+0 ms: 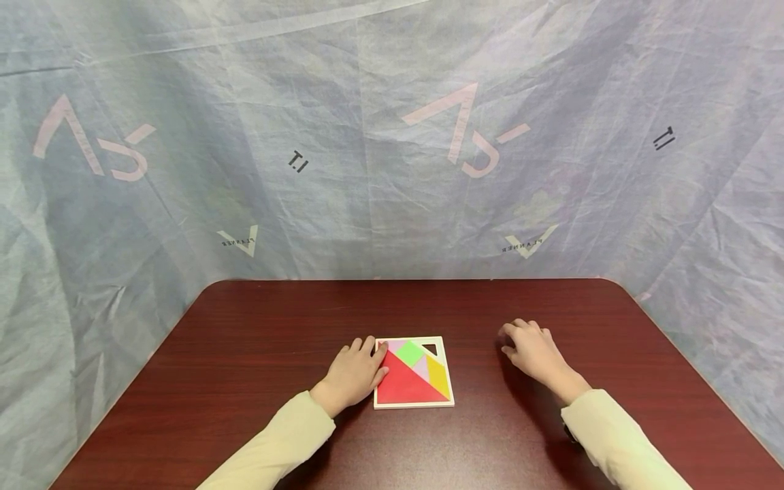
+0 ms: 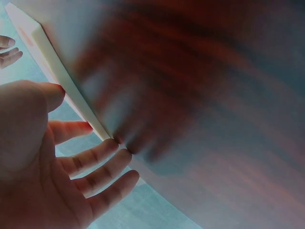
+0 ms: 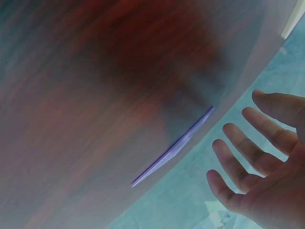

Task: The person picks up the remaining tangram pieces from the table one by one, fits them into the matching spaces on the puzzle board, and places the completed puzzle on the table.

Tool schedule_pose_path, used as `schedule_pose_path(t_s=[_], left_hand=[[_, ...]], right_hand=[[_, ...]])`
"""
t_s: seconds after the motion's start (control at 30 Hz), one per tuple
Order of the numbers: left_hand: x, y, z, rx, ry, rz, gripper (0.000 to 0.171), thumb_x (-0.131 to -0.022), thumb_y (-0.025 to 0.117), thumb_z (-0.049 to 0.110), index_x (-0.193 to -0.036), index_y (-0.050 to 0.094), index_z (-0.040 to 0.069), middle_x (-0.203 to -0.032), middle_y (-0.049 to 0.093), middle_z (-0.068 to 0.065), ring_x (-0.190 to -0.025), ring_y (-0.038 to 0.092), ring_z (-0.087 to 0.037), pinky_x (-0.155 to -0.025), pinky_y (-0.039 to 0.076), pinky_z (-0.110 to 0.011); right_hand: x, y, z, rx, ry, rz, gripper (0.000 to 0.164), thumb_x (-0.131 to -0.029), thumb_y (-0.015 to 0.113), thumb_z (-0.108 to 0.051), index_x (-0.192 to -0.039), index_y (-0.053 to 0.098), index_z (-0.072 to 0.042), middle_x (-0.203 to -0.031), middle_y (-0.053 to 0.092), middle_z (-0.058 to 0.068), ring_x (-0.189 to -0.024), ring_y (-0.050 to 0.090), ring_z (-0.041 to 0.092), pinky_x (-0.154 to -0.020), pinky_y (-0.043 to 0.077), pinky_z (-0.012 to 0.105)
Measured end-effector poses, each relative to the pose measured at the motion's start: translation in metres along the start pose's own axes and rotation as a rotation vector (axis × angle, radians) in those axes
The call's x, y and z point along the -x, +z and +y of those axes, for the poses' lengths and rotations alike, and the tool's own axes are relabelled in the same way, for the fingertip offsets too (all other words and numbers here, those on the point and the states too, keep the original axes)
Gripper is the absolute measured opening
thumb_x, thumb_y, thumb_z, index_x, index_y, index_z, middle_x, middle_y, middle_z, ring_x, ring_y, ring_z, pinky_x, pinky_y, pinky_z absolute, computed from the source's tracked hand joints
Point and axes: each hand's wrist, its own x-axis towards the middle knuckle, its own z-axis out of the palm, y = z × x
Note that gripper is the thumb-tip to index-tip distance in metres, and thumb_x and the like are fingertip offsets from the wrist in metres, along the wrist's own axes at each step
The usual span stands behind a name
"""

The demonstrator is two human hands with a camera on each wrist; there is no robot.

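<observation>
A tangram puzzle in a white square frame point(image 1: 414, 406) lies flat at mid-table. In it I see a large red area point(image 1: 404, 382), a green square point(image 1: 409, 353), a yellow parallelogram point(image 1: 437, 378) and pink triangles, with a dark triangular gap at the upper right corner. My left hand point(image 1: 352, 374) rests against the frame's left edge, thumb and index finger reaching over onto the pieces. Off to the right, my right hand point(image 1: 533, 350) hovers over the table, fingers loosely bent, holding nothing. The right wrist view has a thin purple piece point(image 3: 174, 149) lying beyond those fingertips.
The dark red wooden table point(image 1: 294, 306) has rounded far corners. A grey printed cloth point(image 1: 361, 204) hangs behind it and along both sides. In the right wrist view, the frame's pale edge point(image 3: 293, 19) shows at the upper right.
</observation>
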Motion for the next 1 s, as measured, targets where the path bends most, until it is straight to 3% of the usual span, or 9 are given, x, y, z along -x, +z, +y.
schedule_pose_path(t_s=[0.5, 1.0], left_hand=[[0.0, 0.001, 0.0, -0.001, -0.004, -0.022, 0.046, -0.091, 0.05, 0.04, -0.127, 0.054, 0.012, -0.115, 0.051, -0.011, -0.099, 0.051, -0.025, -0.077, 0.047, -0.037], [-0.001, 0.003, 0.0, -0.009, -0.004, -0.015, 0.046, -0.091, 0.049, 0.041, -0.127, 0.054, 0.013, -0.114, 0.051, -0.011, -0.098, 0.052, -0.025, -0.077, 0.047, -0.037]], right_hand=[[0.008, -0.006, 0.031, 0.007, 0.047, 0.015, 0.022, -0.07, 0.071, -0.006, -0.091, 0.066, -0.008, -0.092, 0.061, 0.012, -0.08, 0.054, 0.034, -0.063, 0.04, 0.05], [0.011, -0.005, 0.038, 0.024, 0.073, -0.03, 0.026, -0.072, 0.071, -0.007, -0.097, 0.065, -0.005, -0.092, 0.059, 0.015, -0.078, 0.053, 0.034, -0.061, 0.039, 0.048]])
